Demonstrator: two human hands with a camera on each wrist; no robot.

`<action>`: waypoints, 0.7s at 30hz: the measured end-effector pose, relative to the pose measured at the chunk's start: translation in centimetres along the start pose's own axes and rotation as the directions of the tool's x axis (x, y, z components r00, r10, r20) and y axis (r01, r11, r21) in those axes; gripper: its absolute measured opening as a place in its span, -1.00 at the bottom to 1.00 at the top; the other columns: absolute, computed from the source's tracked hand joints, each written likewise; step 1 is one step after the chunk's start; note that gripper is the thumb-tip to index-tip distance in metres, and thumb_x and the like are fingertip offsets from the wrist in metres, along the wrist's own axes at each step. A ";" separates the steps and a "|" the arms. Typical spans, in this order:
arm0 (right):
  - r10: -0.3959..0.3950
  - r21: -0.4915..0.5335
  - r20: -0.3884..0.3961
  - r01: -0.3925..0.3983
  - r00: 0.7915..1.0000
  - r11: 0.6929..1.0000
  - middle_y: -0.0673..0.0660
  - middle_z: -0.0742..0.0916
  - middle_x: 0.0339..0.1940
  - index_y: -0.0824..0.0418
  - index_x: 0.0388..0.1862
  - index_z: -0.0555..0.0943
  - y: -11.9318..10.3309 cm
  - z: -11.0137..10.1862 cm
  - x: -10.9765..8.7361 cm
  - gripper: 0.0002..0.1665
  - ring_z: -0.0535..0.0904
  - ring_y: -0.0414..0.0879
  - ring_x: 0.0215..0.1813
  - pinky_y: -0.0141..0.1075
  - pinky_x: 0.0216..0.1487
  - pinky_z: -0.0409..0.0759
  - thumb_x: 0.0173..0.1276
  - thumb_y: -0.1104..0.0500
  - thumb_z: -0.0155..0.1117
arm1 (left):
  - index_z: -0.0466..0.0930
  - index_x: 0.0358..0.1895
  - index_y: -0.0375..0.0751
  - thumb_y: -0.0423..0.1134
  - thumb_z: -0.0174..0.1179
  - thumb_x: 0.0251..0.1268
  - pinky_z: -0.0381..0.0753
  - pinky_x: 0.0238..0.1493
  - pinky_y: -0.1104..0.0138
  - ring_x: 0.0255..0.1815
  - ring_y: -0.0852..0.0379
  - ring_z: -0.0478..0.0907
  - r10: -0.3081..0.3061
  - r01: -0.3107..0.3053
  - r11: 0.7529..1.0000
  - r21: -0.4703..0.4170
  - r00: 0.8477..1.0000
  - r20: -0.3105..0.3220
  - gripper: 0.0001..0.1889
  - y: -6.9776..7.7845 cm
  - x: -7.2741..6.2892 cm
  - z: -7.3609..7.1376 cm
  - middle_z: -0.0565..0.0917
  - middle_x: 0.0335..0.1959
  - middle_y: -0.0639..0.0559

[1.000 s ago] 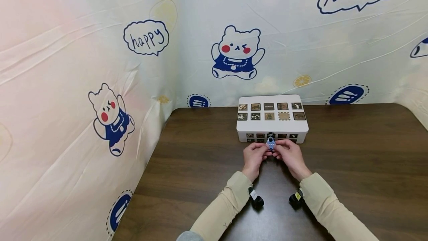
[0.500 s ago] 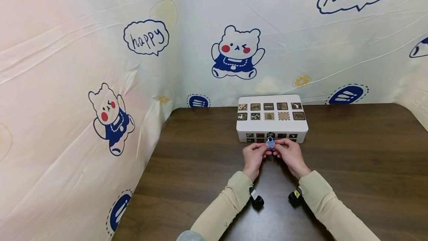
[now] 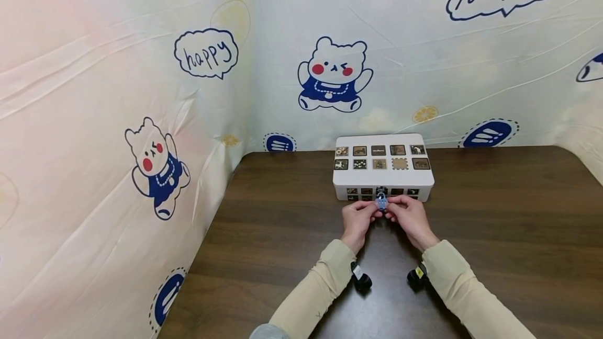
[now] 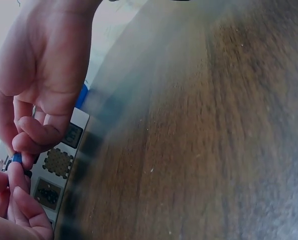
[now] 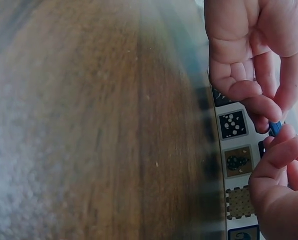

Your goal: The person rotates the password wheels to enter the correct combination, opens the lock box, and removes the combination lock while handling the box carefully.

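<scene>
Small blue padlock (image 3: 381, 202) pinched between left hand (image 3: 358, 222) and right hand (image 3: 411, 219), fingers (image 4: 31, 137) of both clenched on it. Hanging at front latch of white box (image 3: 382, 167), just beyond fingertips. Lid closed; padlock not yet off, by look.

A dark wooden bench (image 3: 494, 234) carries a white box (image 3: 382, 174) with small picture tiles, standing near the middle of its far edge.

A dark wooden table (image 3: 494, 224) stands against a cartoon-bear curtain (image 3: 141, 93).
</scene>
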State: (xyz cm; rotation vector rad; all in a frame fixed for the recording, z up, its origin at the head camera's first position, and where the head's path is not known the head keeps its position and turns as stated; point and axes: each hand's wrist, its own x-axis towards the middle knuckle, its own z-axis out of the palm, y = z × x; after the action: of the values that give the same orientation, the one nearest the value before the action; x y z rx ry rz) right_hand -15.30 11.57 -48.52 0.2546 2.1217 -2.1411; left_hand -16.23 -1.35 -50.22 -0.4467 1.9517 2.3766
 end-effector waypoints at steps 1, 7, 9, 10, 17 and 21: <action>0.001 0.002 -0.001 -0.001 1.000 1.000 -0.14 0.68 -0.55 0.59 0.07 0.46 0.0 0.0 0.0 -0.64 0.57 -0.34 -0.50 -0.49 -0.43 0.56 0.36 0.37 0.11 | 0.73 -0.38 -0.40 -0.45 0.31 0.02 0.53 -0.53 0.47 -0.63 0.25 0.62 0.000 0.000 1.000 0.001 1.000 -0.004 -0.92 0.0 0.0 0.0 0.69 -0.65 0.01; 0.010 0.025 -0.023 -0.009 1.000 1.000 -0.16 0.67 -0.59 0.60 0.06 0.46 0.1 0.2 0.0 -0.64 0.58 -0.34 -0.52 -0.50 -0.45 0.56 0.35 0.37 0.11 | 0.73 -0.39 -0.36 -0.45 0.30 0.04 0.55 -0.51 0.46 -0.61 0.23 0.63 0.021 -0.020 1.000 0.022 1.000 -0.023 -0.93 0.1 -0.3 0.3 0.72 -0.56 -0.07; 0.014 0.038 -0.028 -0.013 0.999 0.999 -0.16 0.67 -0.59 0.60 0.06 0.46 0.2 0.3 0.1 -0.64 0.58 -0.34 -0.53 -0.51 -0.45 0.57 0.35 0.38 0.11 | 0.73 -0.38 -0.36 -0.44 0.30 0.05 0.56 -0.50 0.45 -0.61 0.24 0.63 0.037 -0.036 0.999 0.035 0.999 -0.027 -0.93 0.0 -0.4 0.4 0.74 -0.52 -0.11; 0.016 0.045 -0.031 -0.015 0.999 0.999 -0.15 0.67 -0.59 0.60 0.06 0.46 0.2 0.3 0.1 -0.64 0.58 -0.34 -0.52 -0.51 -0.45 0.57 0.35 0.38 0.11 | 0.73 -0.37 -0.36 -0.43 0.31 0.05 0.55 -0.50 0.45 -0.61 0.25 0.62 0.044 -0.043 0.998 0.042 0.999 -0.030 -0.92 0.0 -0.5 0.4 0.75 -0.50 -0.12; 0.033 0.084 -0.053 -0.028 0.998 0.996 -0.14 0.67 -0.58 0.58 0.04 0.45 0.6 0.8 0.2 -0.66 0.59 -0.35 -0.53 -0.51 -0.45 0.58 0.36 0.38 0.11 | 0.71 -0.33 -0.38 -0.41 0.34 0.06 0.47 -0.52 0.48 -0.60 0.31 0.56 0.077 -0.075 0.996 0.051 0.996 -0.044 -0.89 -0.1 -0.8 0.5 0.75 -0.44 -0.14; 0.048 0.104 -0.068 -0.041 0.997 0.994 -0.14 0.67 -0.60 0.56 0.03 0.45 0.7 1.2 0.1 -0.68 0.60 -0.35 -0.53 -0.51 -0.45 0.58 0.35 0.38 0.11 | 0.71 -0.32 -0.40 -0.44 0.32 0.06 0.48 -0.51 0.48 -0.58 0.30 0.56 0.101 -0.098 0.993 0.060 0.993 -0.061 -0.89 -0.2 -0.7 0.5 0.75 -0.44 -0.13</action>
State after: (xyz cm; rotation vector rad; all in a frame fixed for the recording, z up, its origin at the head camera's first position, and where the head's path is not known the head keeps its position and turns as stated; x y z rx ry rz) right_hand -15.34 10.41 -49.25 0.3891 2.0237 -2.2511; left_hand -15.59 -0.70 -50.17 -0.4375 2.1110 2.3860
